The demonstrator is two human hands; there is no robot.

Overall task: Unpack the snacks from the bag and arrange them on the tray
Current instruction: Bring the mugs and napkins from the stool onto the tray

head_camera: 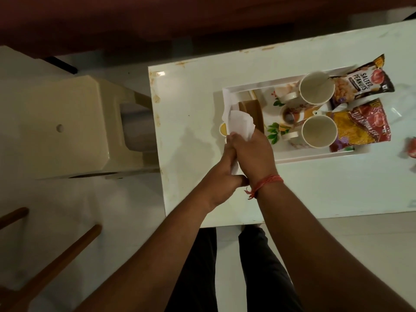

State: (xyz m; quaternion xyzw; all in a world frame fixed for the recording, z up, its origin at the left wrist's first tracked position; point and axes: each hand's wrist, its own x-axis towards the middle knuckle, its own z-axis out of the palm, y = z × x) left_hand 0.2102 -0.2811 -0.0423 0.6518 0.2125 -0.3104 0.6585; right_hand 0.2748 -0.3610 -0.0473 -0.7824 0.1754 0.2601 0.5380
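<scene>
tray (292, 157) on table (191, 97) | mugs (317, 87), snack packets (360, 84) on tray

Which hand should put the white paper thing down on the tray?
Probably the right hand. It is wrapped around the upper part of the white paper, nearest the tray. The left hand holds the paper lower down, nearer the table's edge, partly tucked under the right.

I see a glossy white table (292, 188), its laminate chipped and rust-stained along the edges. The tray (227, 95) looks like smooth white plastic. Two snack packets, salted peanuts (362, 83) and red-and-yellow bhujia (364, 129), are shiny printed film. The mugs (317, 87) seem glazed ceramic. I see crumpled white paper (242, 122) and a matt cream plastic stool (74, 127).
</scene>
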